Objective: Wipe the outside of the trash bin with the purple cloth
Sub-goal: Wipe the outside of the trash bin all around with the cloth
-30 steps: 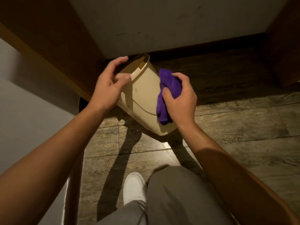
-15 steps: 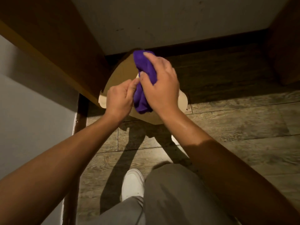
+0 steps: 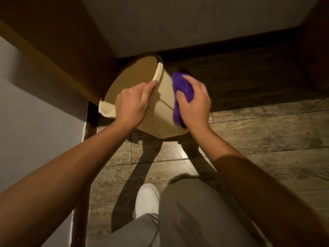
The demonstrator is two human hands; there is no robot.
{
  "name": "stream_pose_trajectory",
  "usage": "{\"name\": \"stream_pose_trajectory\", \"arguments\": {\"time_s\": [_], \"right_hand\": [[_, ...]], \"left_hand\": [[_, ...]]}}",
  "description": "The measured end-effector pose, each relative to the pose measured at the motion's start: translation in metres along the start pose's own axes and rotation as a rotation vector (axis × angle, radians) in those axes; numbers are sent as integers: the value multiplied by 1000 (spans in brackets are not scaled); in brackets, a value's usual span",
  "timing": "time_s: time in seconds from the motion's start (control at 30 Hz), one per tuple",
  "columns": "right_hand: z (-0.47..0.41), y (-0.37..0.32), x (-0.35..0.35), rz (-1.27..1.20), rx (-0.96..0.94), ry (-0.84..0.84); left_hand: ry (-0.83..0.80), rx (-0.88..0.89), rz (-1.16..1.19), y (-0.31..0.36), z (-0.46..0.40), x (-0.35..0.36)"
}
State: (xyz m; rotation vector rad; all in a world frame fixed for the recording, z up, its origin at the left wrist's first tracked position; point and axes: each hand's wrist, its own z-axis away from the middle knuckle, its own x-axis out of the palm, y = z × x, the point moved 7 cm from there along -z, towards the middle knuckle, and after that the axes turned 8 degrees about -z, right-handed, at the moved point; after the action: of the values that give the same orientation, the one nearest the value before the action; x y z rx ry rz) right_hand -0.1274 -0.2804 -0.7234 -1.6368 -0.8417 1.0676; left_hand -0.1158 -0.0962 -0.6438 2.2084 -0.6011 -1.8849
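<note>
A cream plastic trash bin is held tilted above the wooden floor, its open mouth facing up and to the left. My left hand grips the bin at its rim, thumb on the outer wall. My right hand presses a bunched purple cloth against the bin's right outer side. The cloth hangs down below my palm toward the bin's base. The bin's far side is hidden.
A brown wooden panel slopes down at the left, close to the bin's rim. A pale wall and dark skirting stand behind. My bent leg in grey trousers and a white shoe are below on the plank floor.
The bin has been turned, and its mouth now faces up-left. My right hand moved the cloth from the top of the bin to its right side. My left hand shifted its grip to the rim.
</note>
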Motion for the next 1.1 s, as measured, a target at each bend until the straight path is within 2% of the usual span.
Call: {"name": "stream_pose_trajectory", "arguments": {"time_s": [0.07,0.13,0.27,0.33,0.4,0.47,0.53,0.67,0.73,0.8,1.0,1.1], "right_hand": [[6,-43,22,-46,-167,11],[13,-57,42,3,-200,6],[29,-4,42,156,-156,-74],[33,46,25,229,-21,-66],[36,90,4,262,198,-36],[32,109,-16,292,320,-7],[20,90,-27,270,256,24],[4,-10,-5,-5,-61,42],[6,-49,20,21,-199,-15],[14,-58,38,167,-269,-62],[37,36,5,309,-101,-52],[31,77,-28,326,91,24]], "left_hand": [[9,2,26,2,-2,0],[21,-31,77,-2,-3,-2],[42,-159,131,-22,-3,-8],[69,-220,137,-33,-5,-13],[92,-255,131,-39,-7,-16],[108,-248,105,-38,-9,-17],[97,-226,103,-31,-7,-15],[23,-156,70,-10,-10,-8],[-4,-145,112,-4,-14,-4],[-16,-167,178,-7,-12,-3],[33,-271,169,-44,8,-4],[7,-269,196,-37,6,-1]]}}
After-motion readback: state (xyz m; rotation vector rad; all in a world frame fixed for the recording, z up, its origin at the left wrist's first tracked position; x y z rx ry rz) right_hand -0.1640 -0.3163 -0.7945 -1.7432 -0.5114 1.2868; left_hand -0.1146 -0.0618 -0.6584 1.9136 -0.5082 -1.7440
